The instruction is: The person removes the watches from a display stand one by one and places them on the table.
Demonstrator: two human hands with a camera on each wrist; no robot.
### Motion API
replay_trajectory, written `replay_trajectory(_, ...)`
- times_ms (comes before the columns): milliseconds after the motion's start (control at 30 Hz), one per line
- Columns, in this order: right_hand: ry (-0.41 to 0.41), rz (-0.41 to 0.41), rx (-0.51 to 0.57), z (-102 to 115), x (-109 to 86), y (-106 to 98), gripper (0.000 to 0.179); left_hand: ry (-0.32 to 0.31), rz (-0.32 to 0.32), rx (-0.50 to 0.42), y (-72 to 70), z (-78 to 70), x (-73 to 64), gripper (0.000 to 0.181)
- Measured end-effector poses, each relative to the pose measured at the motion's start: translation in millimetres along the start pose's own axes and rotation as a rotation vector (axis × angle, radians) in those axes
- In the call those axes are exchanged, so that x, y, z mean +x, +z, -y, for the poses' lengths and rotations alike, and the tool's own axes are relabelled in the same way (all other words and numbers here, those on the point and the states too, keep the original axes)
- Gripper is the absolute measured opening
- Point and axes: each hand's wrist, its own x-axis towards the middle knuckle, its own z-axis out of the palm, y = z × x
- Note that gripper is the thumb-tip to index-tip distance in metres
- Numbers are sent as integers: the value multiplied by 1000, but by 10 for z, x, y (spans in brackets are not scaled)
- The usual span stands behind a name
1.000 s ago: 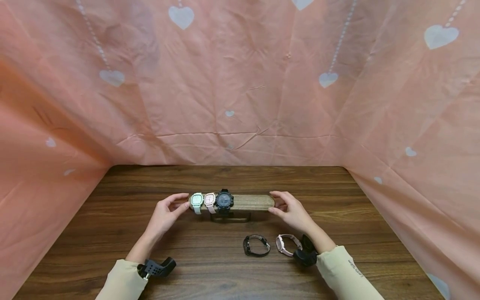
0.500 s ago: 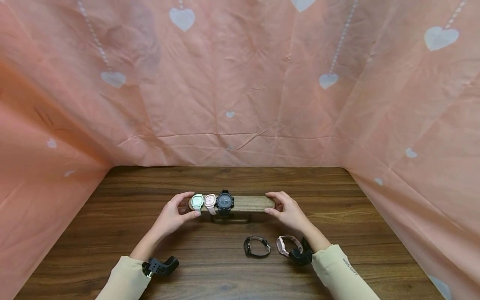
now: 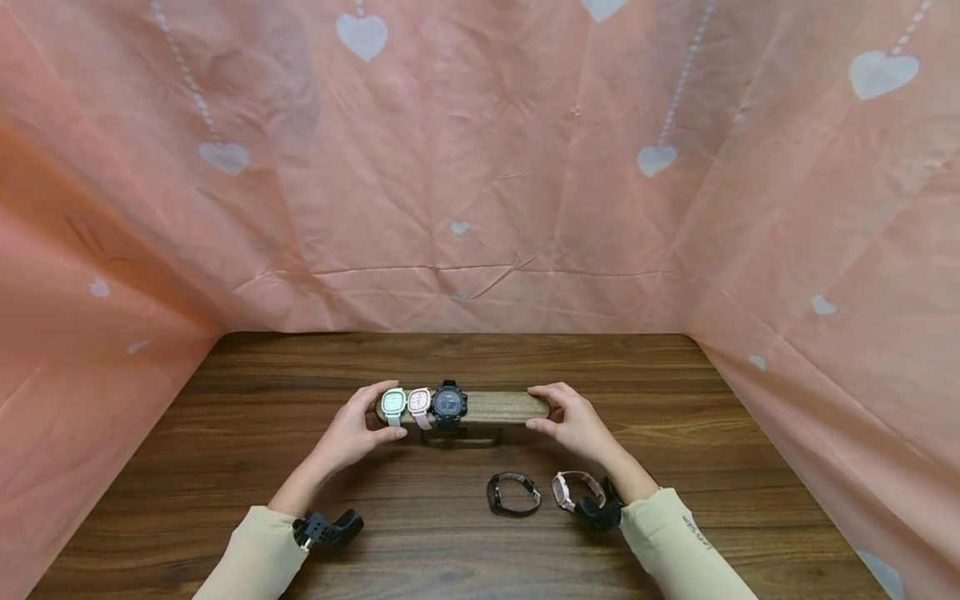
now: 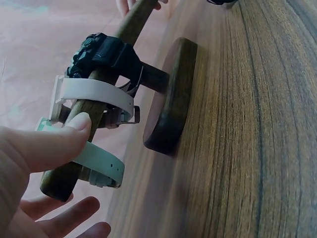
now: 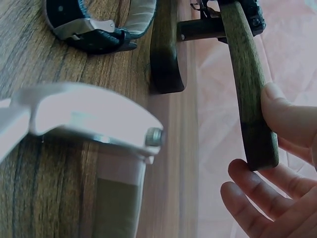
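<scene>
A wooden watch stand stands on the table, its bar held up by a short post on a rounded base. My left hand grips the bar's left end, thumb on the front face beside a mint green watch. At the right end, my right hand holds the bar between thumb and fingers. To the right of the mint watch, a pink watch and a chunky black watch are strapped round the bar. The bar's right half carries no watch.
In front of the stand, a black watch and a pale pink watch lie on their sides on the wooden table. A pink curtain with white hearts hangs behind and on both sides.
My left hand has moved right and its thumb now lies over the bar's front. My right hand has shifted slightly left along the bar. The stand and watches stay in place.
</scene>
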Motion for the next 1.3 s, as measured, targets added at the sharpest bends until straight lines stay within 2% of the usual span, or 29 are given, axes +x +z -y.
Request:
replay_trajectory(167, 5, -1, -3, 8, 11, 1, 48, 20, 2, -8, 15, 13, 13, 72)
replay_trajectory(400, 24, 13, -6, 21, 18, -1, 49, -22, 32, -86, 63, 78, 45, 73)
replay_trajectory(633, 37, 29, -7, 48, 32, 7, 48, -14, 33, -145, 55, -2, 34, 71)
replay_trajectory(733, 37, 30, -14, 57, 36, 6, 47, -18, 39, -141, 47, -4, 40, 70)
replay_trajectory(967, 46, 30, -24, 51, 23, -15, 47, -31, 67, -160, 64, 117, 83, 67)
replay_trajectory(1300, 44, 31, -30, 44, 23, -32, 47, -25, 100, -175, 17, 111, 80, 65)
